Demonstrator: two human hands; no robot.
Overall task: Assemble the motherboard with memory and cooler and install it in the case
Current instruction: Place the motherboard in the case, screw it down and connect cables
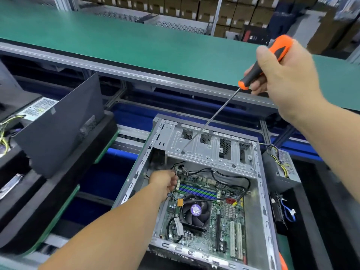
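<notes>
Motherboard [206, 217] sits in the open case [261, 191], cooler fan [195, 212] and memory sticks [196, 190] fitted. Right hand [282, 75] grips the orange screwdriver [266, 62], tip over the drive cage [210, 151]. Left hand [163, 183], fingers curled, pinches something at the board's top-left corner under loose black cables [231, 177]; can't tell what.

orange-black screwdriver [266, 63], green motherboard [202, 217], purple-labelled fan [195, 212]

one case [262, 191], one motherboard [229, 228], one screwdriver [266, 61]
</notes>
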